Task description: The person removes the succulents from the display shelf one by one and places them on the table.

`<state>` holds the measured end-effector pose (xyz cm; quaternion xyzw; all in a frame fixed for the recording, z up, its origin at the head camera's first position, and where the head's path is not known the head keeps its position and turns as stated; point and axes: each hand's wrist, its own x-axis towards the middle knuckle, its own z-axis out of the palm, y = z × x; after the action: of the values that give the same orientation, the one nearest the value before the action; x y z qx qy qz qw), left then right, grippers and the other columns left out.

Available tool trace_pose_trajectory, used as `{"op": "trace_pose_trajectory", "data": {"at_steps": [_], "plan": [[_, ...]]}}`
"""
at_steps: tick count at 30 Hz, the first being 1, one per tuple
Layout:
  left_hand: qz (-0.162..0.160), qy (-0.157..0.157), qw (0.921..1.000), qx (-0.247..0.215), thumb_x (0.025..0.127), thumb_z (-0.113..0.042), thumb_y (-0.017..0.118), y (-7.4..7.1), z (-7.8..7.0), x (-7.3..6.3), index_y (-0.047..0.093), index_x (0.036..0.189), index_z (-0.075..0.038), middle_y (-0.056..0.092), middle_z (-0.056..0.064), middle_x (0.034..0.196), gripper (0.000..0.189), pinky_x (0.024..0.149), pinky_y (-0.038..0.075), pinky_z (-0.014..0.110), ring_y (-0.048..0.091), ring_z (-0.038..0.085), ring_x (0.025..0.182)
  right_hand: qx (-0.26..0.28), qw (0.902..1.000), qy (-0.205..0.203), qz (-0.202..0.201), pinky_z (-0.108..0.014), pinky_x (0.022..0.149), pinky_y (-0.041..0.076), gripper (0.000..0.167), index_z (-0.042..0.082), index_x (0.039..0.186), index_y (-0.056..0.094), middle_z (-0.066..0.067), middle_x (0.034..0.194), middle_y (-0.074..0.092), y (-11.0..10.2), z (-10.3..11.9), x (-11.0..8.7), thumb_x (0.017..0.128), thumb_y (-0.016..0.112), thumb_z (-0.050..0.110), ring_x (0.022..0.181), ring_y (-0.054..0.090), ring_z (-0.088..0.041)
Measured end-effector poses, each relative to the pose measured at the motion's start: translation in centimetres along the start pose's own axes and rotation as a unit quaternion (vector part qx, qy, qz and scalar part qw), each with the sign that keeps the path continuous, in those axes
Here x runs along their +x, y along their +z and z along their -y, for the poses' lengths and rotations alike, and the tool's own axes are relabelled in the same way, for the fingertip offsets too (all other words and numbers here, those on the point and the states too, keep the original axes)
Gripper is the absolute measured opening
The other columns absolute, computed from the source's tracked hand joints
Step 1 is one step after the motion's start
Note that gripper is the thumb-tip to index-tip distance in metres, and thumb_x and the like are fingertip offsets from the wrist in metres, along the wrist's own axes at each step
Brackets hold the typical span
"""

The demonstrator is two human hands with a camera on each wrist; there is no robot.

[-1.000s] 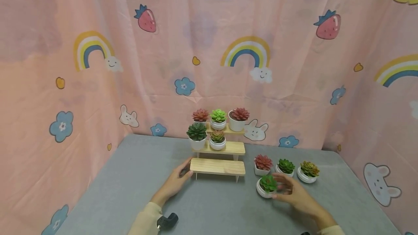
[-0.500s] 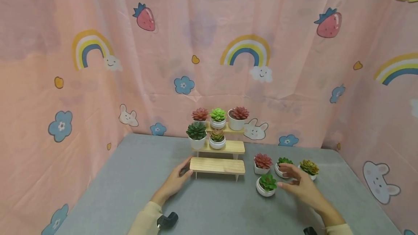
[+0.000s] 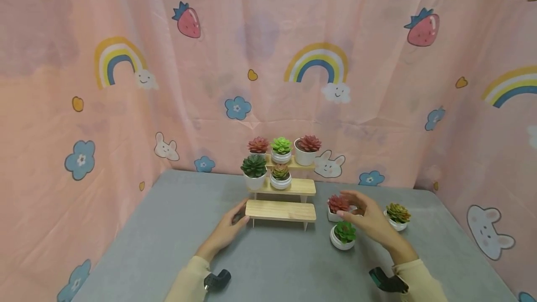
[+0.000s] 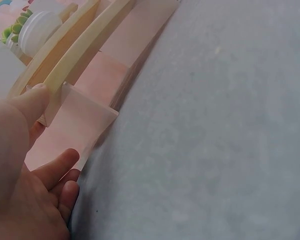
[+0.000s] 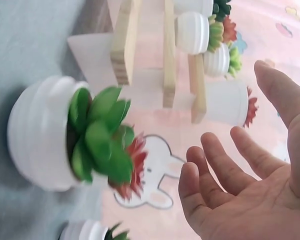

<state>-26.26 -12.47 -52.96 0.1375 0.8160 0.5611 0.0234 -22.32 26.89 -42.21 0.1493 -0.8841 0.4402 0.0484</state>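
Note:
My left hand (image 3: 225, 231) holds the left end of the bottom step of a three-step wooden display stand (image 3: 281, 209). In the left wrist view its thumb (image 4: 32, 102) lies against the wood's edge. My right hand (image 3: 369, 220) reaches over a red succulent (image 3: 337, 203) in a white pot, fingers apart, holding nothing. Just in front of it stands a green succulent (image 3: 345, 232) in a round white pot, large in the right wrist view. Another green succulent (image 5: 117, 235) shows at that view's bottom edge; the hand hides it in the head view.
A yellow-green succulent (image 3: 397, 213) stands to the right on the grey table (image 3: 285, 269). The stand's middle step carries a dark green succulent (image 3: 254, 167) and a small brownish-green one (image 3: 280, 176). Three potted succulents line the top step, near the pink curtain (image 3: 189, 69).
My right hand has left the front green succulent, passed over the green one behind it and moved left and back to the red succulent. My left hand has stayed at the stand.

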Motion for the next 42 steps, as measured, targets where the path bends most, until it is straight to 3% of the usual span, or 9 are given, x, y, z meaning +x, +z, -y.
{"op": "trace_pose_trajectory", "data": {"at_steps": [7,12,15,23,31,42], "plan": [[0.001,0.002,1.0,-0.003,0.104,-0.032,0.057,0.1,0.0,0.1,0.037,0.158,-0.017,0.045,0.015,0.157,0.059,0.121,0.031,0.059,0.039,0.037,0.148,0.038,0.9989,-0.025,0.012,-0.027,0.091,0.054,0.053,0.004,0.144,0.051,-0.023,0.137,0.061,1.2,0.4,1.4,0.097,0.069,0.02,0.119,0.062,-0.042],[0.0,0.005,1.0,-0.001,0.104,-0.033,0.057,0.1,0.1,0.1,0.038,0.157,-0.017,0.044,0.015,0.158,0.059,0.121,0.031,0.059,0.039,0.038,0.148,0.051,0.998,-0.034,0.018,-0.056,0.103,0.051,0.053,0.003,0.145,0.049,-0.026,0.14,0.057,2.1,0.9,2.5,0.097,0.068,0.018,0.126,0.057,-0.047],[-0.002,0.006,1.0,0.0,0.104,-0.033,0.058,0.1,0.1,0.1,0.038,0.157,-0.017,0.045,0.016,0.157,0.059,0.12,0.031,0.06,0.039,0.038,0.148,0.051,0.9979,-0.034,0.02,-0.064,0.106,0.045,0.054,0.002,0.145,0.049,-0.028,0.142,0.055,2.7,1.4,3.1,0.098,0.068,0.019,0.129,0.055,-0.047],[0.001,0.005,1.0,0.0,0.104,-0.033,0.057,0.1,0.1,0.0,0.038,0.157,-0.017,0.045,0.016,0.157,0.06,0.12,0.031,0.061,0.039,0.039,0.148,0.061,0.9977,-0.024,0.019,-0.058,0.1,0.048,0.055,0.003,0.145,0.05,-0.027,0.145,0.054,4.4,2.2,5.2,0.097,0.069,0.021,0.13,0.053,-0.045],[0.002,0.004,1.0,-0.003,0.104,-0.032,0.057,0.1,0.0,0.0,0.038,0.157,-0.017,0.045,0.014,0.157,0.059,0.12,0.032,0.059,0.04,0.037,0.147,0.084,0.996,-0.018,0.027,-0.063,0.106,0.044,0.054,0.0,0.145,0.048,-0.03,0.144,0.054,6.0,3.2,7.3,0.097,0.068,0.014,0.129,0.053,-0.047],[0.001,0.005,0.9999,-0.013,0.104,-0.031,0.058,0.1,0.0,0.0,0.039,0.157,-0.018,0.046,0.013,0.157,0.058,0.12,0.032,0.058,0.04,0.035,0.148,0.112,0.9933,0.007,0.028,-0.058,0.11,0.044,0.06,-0.001,0.148,0.045,-0.031,0.143,0.054,7.8,4.7,9.5,0.095,0.07,0.012,0.13,0.054,-0.046]]}}
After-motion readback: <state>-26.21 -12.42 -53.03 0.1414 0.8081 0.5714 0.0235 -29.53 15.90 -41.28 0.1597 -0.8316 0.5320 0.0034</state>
